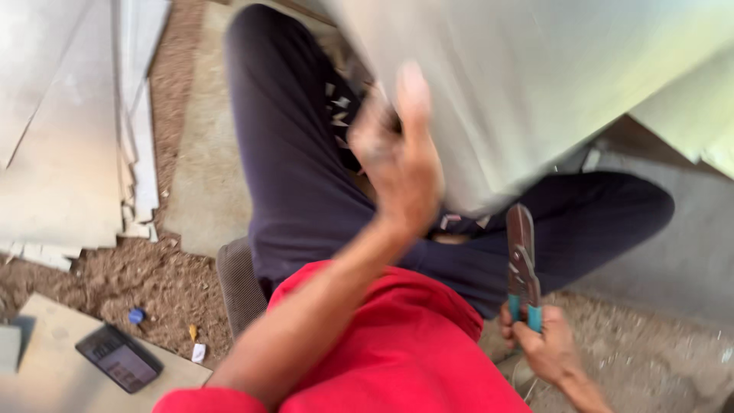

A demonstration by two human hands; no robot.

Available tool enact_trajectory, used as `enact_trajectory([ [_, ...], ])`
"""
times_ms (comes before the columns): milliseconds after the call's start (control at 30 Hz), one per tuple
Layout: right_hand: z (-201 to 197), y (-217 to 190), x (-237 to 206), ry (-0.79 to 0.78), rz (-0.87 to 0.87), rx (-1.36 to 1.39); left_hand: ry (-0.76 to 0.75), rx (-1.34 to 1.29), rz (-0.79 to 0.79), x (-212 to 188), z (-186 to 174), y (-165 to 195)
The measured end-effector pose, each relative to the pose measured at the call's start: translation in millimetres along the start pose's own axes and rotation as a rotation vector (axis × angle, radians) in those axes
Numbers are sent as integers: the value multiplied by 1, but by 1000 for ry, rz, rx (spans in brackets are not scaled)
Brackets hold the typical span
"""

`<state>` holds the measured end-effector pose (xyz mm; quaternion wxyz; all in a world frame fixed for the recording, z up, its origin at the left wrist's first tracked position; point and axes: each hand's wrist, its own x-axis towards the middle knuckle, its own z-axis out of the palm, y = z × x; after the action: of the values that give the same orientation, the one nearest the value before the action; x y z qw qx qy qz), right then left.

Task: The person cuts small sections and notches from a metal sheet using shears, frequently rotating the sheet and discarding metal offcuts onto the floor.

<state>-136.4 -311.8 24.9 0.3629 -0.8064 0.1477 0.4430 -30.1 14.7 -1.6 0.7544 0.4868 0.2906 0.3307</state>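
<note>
I sit with dark trousers and a red shirt, looking down at my lap. My left hand point(397, 157) is raised and blurred, its fingers on the edge of a large pale tile point(535, 84) that leans over my knees. My right hand point(544, 348) grips the teal handles of a pair of nippers point(523, 264), jaws pointing up toward the tile's lower edge. Small tile chips point(336, 103) lie on my trouser leg below the tile.
Stacked pale tiles point(69, 130) lie on the ground at the left. A phone point(119, 358) rests on a board point(46, 375) at the lower left. Brown dirt point(145, 283) with small scraps lies between them. A grey slab point(688, 260) is at the right.
</note>
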Motion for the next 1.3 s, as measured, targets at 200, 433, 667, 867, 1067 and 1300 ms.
enact_trajectory([
  [200, 31, -14, -25, 24, 81, -298, -467, -145, -618, -74, 29, -29],
  [433, 37, -82, 0, -175, -111, -31, -435, -68, -488, -29, -53, -26],
  [667, 73, -88, 7, -110, -182, 125, -516, -271, -540, -31, -34, -26],
  [867, 93, -93, -1, 24, -181, 58, -540, -189, -569, -37, -34, -28],
  [1067, 92, -102, -14, 32, -206, 109, -534, -201, -607, -35, -29, -12],
  [1300, 93, -102, -17, 86, -196, 34, -566, -146, -588, -37, -30, -14],
])
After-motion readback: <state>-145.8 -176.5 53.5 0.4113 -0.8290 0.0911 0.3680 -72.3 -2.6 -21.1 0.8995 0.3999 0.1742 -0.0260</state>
